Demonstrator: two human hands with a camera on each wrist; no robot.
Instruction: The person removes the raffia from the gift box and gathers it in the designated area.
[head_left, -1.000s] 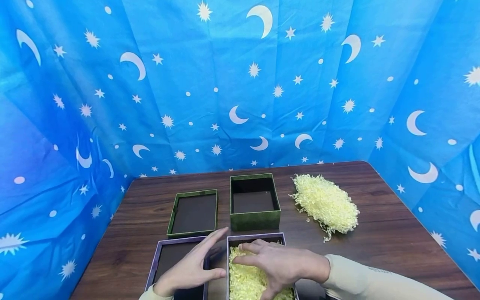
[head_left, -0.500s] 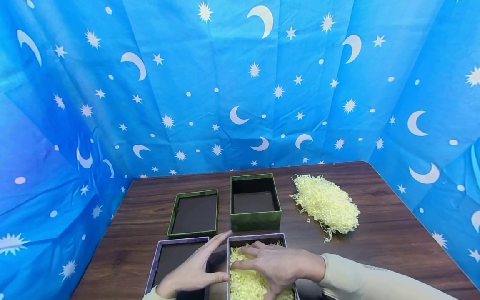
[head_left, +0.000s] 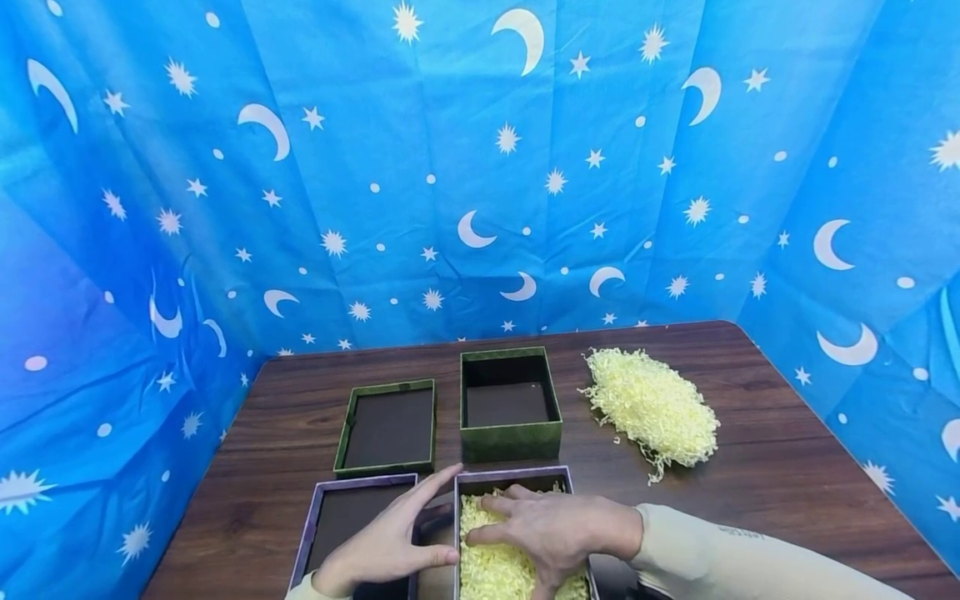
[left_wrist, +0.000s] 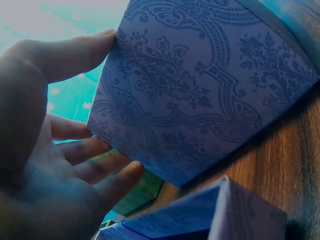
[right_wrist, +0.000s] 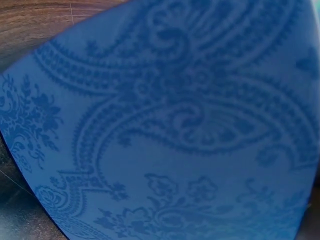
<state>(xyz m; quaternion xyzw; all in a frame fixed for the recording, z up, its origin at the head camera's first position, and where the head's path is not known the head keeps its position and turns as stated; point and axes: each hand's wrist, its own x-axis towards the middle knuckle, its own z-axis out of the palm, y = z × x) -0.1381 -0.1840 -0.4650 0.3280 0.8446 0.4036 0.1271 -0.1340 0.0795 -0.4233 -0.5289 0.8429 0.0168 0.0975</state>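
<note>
A purple-rimmed box (head_left: 512,477) holds crinkled pale-yellow shredded paper (head_left: 491,571); its patterned outer wall (left_wrist: 200,90) fills much of the left wrist view. My right hand (head_left: 551,529) is inside the box, fingers spread and pressing on the shredded paper. At the box's left side, my left hand (head_left: 390,533) has thumb and fingers stretched apart, touching the wall and the far corner. Behind the left hand lies a shallow purple lid (head_left: 352,508) with a dark inside. Only the box's patterned wall (right_wrist: 175,125) shows in the right wrist view; the right hand is hidden there.
Farther back stand an open green box (head_left: 510,442) and a shallow green lid (head_left: 385,467). A loose heap of shredded paper (head_left: 651,408) lies to the right on the wooden table (head_left: 757,467). A blue cloth (head_left: 420,208) with moons and stars hangs around the table.
My left hand has shifted slightly right, up to the purple box's wall. My right hand stays on the shredded paper, its wrist slightly farther left.
</note>
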